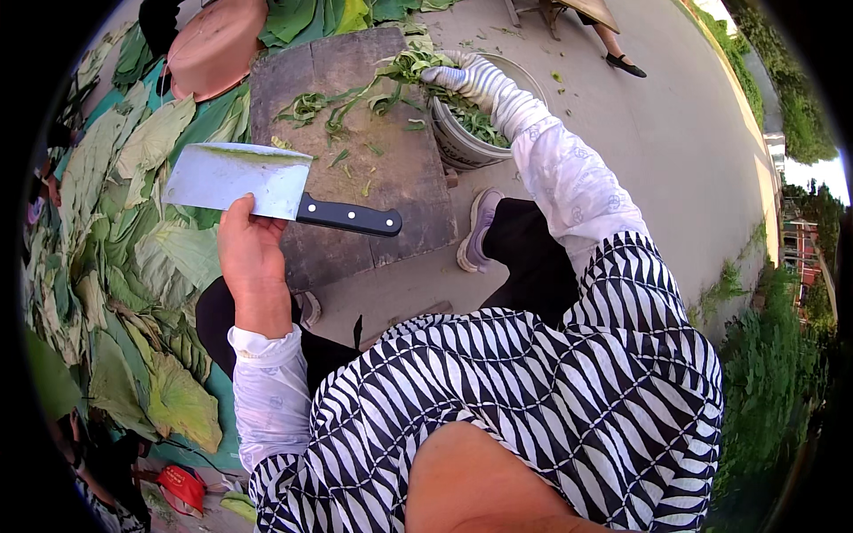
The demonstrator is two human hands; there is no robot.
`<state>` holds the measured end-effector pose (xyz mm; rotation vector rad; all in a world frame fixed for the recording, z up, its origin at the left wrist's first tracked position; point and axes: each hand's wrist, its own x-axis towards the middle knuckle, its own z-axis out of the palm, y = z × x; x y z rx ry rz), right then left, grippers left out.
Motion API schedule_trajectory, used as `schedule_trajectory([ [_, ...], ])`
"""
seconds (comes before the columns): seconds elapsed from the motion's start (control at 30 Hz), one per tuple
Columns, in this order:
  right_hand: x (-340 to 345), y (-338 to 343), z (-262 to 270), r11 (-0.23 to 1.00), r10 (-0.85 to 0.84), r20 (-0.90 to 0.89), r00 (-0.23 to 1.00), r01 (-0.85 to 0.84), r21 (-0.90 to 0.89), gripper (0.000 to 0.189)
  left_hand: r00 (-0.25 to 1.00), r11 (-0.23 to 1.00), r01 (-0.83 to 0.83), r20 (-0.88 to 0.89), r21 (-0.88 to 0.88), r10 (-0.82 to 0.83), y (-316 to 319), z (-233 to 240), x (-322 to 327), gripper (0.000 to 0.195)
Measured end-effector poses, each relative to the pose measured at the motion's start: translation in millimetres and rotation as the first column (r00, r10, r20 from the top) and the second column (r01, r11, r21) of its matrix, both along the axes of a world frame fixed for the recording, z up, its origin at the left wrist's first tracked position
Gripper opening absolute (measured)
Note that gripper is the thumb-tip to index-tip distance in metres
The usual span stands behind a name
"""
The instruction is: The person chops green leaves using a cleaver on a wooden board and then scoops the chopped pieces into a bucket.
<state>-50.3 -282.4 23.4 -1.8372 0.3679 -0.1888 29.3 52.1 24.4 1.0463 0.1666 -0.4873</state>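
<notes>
A cleaver with a black riveted handle lies flat across my left hand, whose fingers grip the blade near its blunt-looking lower edge. Green residue streaks the blade's upper side. My right hand, in a striped knit glove, holds a bunch of shredded green leaves at the far right corner of a worn wooden board. More curled leaf strips are scattered on the board. Beneath my right hand, a white bucket contains cut green strips.
Large green leaves are heaped left of the board. A pink basin stands tilted at the upper left. Another person's leg shows at the upper right beside wooden furniture. A red cap-like item lies at the lower left.
</notes>
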Motion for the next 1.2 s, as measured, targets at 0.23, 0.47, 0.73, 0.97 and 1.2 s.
schedule_trajectory([
  [0.23,-67.7,-66.8,40.9,0.983,-0.149,0.005,0.989,0.148,0.106,0.041,0.999,0.999,0.034,-0.006,0.034,-0.034,-3.5,-7.1,0.8,0.022],
  [0.47,-105.6,-99.1,45.9,0.961,-0.240,0.009,0.971,0.236,0.141,0.037,0.997,0.994,0.073,-0.001,0.087,-0.073,-16.1,-3.2,-6.5,0.022],
  [0.73,-75.3,-119.5,-64.3,0.915,-0.277,-0.447,0.851,0.091,-0.392,0.071,0.999,0.989,0.044,-0.017,0.144,-0.042,-18.8,-6.0,-10.4,0.025],
  [0.97,-49.0,-98.8,-130.3,0.620,-0.007,-0.461,0.887,-0.358,-0.698,0.052,0.996,0.984,0.057,-0.072,0.170,-0.045,-23.3,-1.7,-12.6,0.027],
  [1.2,-46.9,-94.2,-184.2,0.451,0.052,-0.654,0.755,-0.602,-0.659,0.050,0.986,0.980,0.074,-0.162,0.186,-0.044,-32.7,-5.0,-14.4,0.032],
])
